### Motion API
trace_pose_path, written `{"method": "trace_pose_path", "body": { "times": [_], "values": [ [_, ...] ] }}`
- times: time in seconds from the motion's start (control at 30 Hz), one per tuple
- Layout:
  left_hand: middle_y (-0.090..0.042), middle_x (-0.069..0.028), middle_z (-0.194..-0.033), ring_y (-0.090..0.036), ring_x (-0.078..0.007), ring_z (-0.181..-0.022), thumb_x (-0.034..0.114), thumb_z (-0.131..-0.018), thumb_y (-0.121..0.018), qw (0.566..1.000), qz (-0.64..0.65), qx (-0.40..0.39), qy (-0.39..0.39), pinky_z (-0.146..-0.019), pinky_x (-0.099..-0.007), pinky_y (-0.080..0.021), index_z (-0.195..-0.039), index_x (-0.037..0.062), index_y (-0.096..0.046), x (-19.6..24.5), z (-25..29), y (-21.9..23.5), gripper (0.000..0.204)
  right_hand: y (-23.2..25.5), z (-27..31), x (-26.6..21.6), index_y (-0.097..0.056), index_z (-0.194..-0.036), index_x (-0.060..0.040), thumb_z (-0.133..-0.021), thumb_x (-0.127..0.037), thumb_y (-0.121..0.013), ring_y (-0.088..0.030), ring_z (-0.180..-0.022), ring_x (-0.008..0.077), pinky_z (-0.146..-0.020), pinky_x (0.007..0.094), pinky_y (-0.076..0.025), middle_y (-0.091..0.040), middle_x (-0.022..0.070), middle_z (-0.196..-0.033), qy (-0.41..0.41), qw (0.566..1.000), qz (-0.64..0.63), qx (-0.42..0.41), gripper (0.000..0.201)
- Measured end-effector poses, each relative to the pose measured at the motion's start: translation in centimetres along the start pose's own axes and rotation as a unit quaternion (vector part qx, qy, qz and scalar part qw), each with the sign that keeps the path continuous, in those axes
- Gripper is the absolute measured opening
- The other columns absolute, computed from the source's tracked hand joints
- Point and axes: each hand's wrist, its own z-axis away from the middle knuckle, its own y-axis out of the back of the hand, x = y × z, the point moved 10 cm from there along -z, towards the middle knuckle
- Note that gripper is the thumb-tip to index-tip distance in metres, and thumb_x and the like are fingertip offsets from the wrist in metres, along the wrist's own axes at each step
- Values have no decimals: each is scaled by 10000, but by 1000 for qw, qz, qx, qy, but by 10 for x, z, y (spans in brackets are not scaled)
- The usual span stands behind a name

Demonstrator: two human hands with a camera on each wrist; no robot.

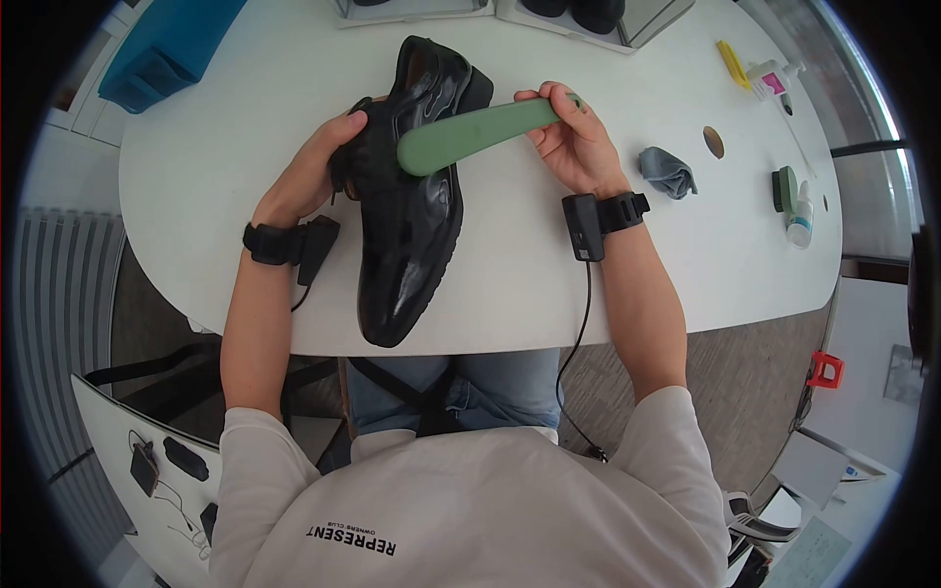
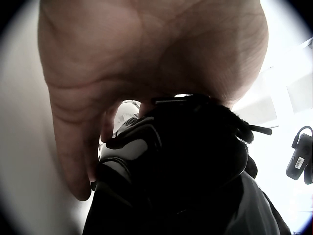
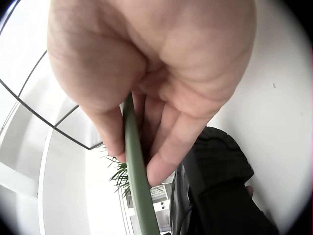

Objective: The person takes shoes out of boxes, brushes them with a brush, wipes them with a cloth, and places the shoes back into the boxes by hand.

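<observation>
A glossy black lace-up dress shoe [image 1: 407, 265] lies on its side in the head view, toe towards the person and heel away. My left hand [image 1: 306, 169] grips it at the laced side, thumb over the laces; the left wrist view shows fingers reaching around the dark upper [image 2: 190, 156]. My right hand [image 1: 576, 142] pinches a long green shoehorn [image 1: 480, 135] by its narrow end. Its broad rounded end overlaps the middle of the shoe. In the right wrist view the shoehorn [image 3: 137, 181] runs edge-on between thumb and fingers, beside the shoe's heel [image 3: 222, 164].
On the white table [image 1: 549, 294], a crumpled grey cloth [image 1: 668, 171] lies right of the right hand. Farther right are a green-backed brush [image 1: 784, 189] and a small bottle [image 1: 801, 223]. A teal case [image 1: 172, 54] stands back left, and boxes [image 1: 417, 12] holding dark shoes are at the back.
</observation>
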Motion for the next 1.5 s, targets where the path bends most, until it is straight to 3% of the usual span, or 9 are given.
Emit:
{"method": "trace_pose_path", "body": {
  "times": [0.37,0.67,0.83,0.93,1.0,1.1,1.33,1.4,1.5],
  "values": [
    [-660,-41,-1003,-622,-96,-846,511,-906,-482,1000,0,-9,14,-644,-219,-475,-1155,25,-589,-6,-1,2,556,60,5,-38,-579,-1014,15,-930,-140,-586,-629,-1022,237,-918,327,-532,-622,173,-1115,108,974,-19,199,176],
    [-660,-31,-974,-607,-86,-823,523,-900,-485,1000,-5,18,1,-615,-216,-455,-1140,31,-598,-3,-1,5,559,68,7,-35,-574,-1010,4,-931,-132,-584,-641,-980,209,-865,302,-551,-622,162,-1109,89,973,-22,210,158],
    [-658,-31,-980,-602,-93,-838,523,-900,-486,1000,-1,22,10,-646,-224,-455,-1131,34,-604,-10,-4,13,554,65,4,-34,-576,-1002,-5,-936,-148,-579,-654,-901,180,-781,265,-569,-637,167,-1088,79,978,-6,194,158],
    [-640,-58,-1082,-599,-114,-937,510,-907,-481,999,-31,-31,32,-743,-243,-473,-1208,29,-567,-4,-1,-1,574,52,5,-35,-579,-1005,-3,-942,-160,-571,-660,-843,160,-726,236,-572,-649,178,-1058,69,985,-1,155,170],
    [-603,-86,-1185,-580,-143,-1036,493,-911,-479,1000,2,4,-23,-844,-264,-468,-1297,25,-503,7,1,-5,607,38,3,-29,-581,-1010,0,-946,-167,-566,-661,-817,151,-704,223,-571,-654,183,-1041,58,990,-1,127,179],
    [-573,-101,-1239,-564,-163,-1083,479,-915,-473,1000,-4,-6,-25,-883,-277,-462,-1352,23,-447,11,2,-10,632,15,3,-14,-590,-1017,6,-951,-180,-558,-659,-770,141,-684,210,-567,-659,191,-1024,25,995,26,94,200],
    [-571,-110,-1242,-558,-174,-1095,481,-917,-467,999,-8,-24,-20,-921,-282,-437,-1363,17,-434,10,1,-13,644,-10,2,-3,-609,-987,-1,-945,-210,-573,-654,-776,155,-660,221,-552,-660,205,-1009,-9,998,63,22,216],
    [-608,-42,-1130,-557,-104,-1001,499,-917,-456,999,-20,10,-44,-834,-241,-438,-1343,15,-467,19,5,-15,645,-14,4,0,-613,-976,-4,-941,-213,-580,-653,-784,164,-655,227,-545,-662,205,-1003,-18,997,73,7,215],
    [-607,-42,-1133,-554,-106,-1011,501,-917,-466,999,-15,4,-48,-840,-242,-438,-1350,15,-460,17,3,-13,652,-15,5,3,-620,-955,-10,-933,-211,-593,-651,-800,178,-656,240,-530,-666,201,-985,-36,996,88,3,205]
  ]
}}
